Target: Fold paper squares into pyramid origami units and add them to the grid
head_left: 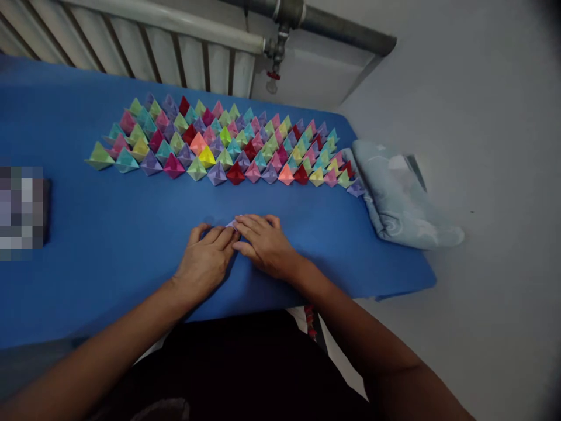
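The left hand (205,257) and right hand (265,244) meet low on the blue table (131,240), both pressing a pale purple paper (232,223) flat against it. Only a bit of the paper shows, at the fingertips; the hands cover the rest. From the hands, paper boats (217,174) in many colours spread in rows from about ten o'clock round to two. A folded cloth (385,193) lies at two o'clock, touching the last boats. Off at nine sits something blurred out (21,213).
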The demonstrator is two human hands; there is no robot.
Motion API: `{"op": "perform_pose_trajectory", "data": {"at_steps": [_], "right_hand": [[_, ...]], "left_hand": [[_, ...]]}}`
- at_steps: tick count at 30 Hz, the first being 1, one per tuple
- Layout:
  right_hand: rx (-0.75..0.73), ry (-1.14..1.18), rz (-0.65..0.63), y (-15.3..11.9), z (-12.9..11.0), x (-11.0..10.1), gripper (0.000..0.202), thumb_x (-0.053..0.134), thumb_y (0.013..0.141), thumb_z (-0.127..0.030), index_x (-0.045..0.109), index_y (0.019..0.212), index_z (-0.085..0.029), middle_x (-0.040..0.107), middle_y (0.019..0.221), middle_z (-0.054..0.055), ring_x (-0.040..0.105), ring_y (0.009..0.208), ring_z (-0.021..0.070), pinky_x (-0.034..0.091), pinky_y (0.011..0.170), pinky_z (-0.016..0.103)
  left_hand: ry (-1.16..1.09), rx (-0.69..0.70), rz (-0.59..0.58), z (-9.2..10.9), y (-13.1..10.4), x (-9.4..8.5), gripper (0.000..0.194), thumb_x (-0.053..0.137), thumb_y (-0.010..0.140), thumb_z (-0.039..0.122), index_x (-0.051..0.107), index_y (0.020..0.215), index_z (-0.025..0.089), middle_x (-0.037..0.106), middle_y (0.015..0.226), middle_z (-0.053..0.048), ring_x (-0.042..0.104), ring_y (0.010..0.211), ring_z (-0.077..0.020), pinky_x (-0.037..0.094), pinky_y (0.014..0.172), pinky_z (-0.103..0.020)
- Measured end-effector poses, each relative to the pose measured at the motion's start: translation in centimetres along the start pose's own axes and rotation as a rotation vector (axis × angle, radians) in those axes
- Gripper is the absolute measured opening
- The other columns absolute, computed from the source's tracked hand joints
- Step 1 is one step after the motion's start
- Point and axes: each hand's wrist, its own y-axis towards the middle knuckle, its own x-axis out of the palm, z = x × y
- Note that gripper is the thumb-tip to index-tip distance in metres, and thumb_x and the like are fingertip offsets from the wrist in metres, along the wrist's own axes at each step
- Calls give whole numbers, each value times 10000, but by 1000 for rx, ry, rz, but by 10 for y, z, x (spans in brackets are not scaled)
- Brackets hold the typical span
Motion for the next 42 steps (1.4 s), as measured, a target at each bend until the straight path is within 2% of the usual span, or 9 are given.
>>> {"op": "perform_pose_trajectory", "data": {"at_steps": [4, 9, 11, 16, 20, 26, 30, 36, 42], "right_hand": [[4, -64, -56, 2, 16, 3, 472, 379, 1058, -449, 527, 1457, -244, 536, 1514, 48, 390, 1431, 299, 244, 1125, 502], [66, -38, -72, 1, 13, -3, 465, 384, 1052, -459, 518, 1465, -294, 514, 1534, 32, 349, 1451, 325, 262, 1115, 537], [126, 20, -19, -3, 11, -4, 477, 394, 1046, -466, 528, 1458, -267, 515, 1532, 57, 358, 1441, 329, 278, 1115, 533], [343, 241, 253, -31, 18, 2, 425, 404, 1036, -399, 602, 1371, -229, 572, 1470, 103, 494, 1347, 269, 365, 1096, 485], [343, 342, 366, -49, 24, 11, 346, 478, 997, -359, 677, 1244, -221, 639, 1376, 110, 566, 1280, 253, 402, 1077, 472], [322, 380, 425, -49, 23, 13, 290, 521, 979, -327, 698, 1188, -232, 675, 1313, 100, 596, 1245, 258, 427, 1049, 457], [312, 390, 445, -48, 23, 13, 275, 529, 975, -314, 703, 1174, -237, 690, 1281, 92, 604, 1228, 253, 436, 1040, 444], [316, 397, 460, -48, 22, 13, 257, 540, 961, -292, 705, 1151, -238, 712, 1240, 82, 625, 1194, 246, 446, 1022, 438], [312, 397, 471, -48, 24, 13, 240, 546, 950, -283, 707, 1123, -241, 721, 1225, 76, 637, 1174, 243, 448, 1021, 439]], "left_hand": [[0, 5, 16, 0, -1, 1, 425, 338, 979, 115, 685, 1222, 134, 720, 1187, -173, 646, 1054, -300, 460, 930, -509], [48, 43, 8, -2, 1, 1, 383, 395, 953, 106, 695, 1188, 138, 726, 1165, -164, 653, 980, -283, 468, 889, -480], [71, 42, 1, -7, 4, 1, 371, 404, 956, 113, 694, 1183, 163, 733, 1157, -143, 660, 961, -268, 463, 878, -464], [-53, 19, -114, -28, 20, -4, 309, 435, 974, 204, 717, 1100, 218, 748, 1074, -89, 670, 912, -239, 460, 786, -393], [-152, 8, -248, -42, 40, -9, 261, 509, 954, 311, 695, 1092, 190, 715, 1088, -95, 661, 941, -236, 467, 797, -356], [-219, 30, -411, -53, 62, -9, 249, 614, 888, 345, 696, 1052, 177, 694, 1088, -101, 629, 1027, -261, 448, 895, -366], [-212, 31, -433, -54, 68, -9, 216, 591, 888, 338, 695, 995, 181, 682, 1010, -78, 630, 973, -232, 449, 844, -324], [-108, 7, -445, -45, 74, -13, 287, 616, 875, 441, 677, 964, 175, 657, 968, -78, 622, 905, -231, 432, 763, -312], [-92, -9, -457, -41, 76, -14, 253, 555, 909, 374, 681, 959, 161, 661, 956, -88, 626, 902, -235, 420, 748, -311]]}}
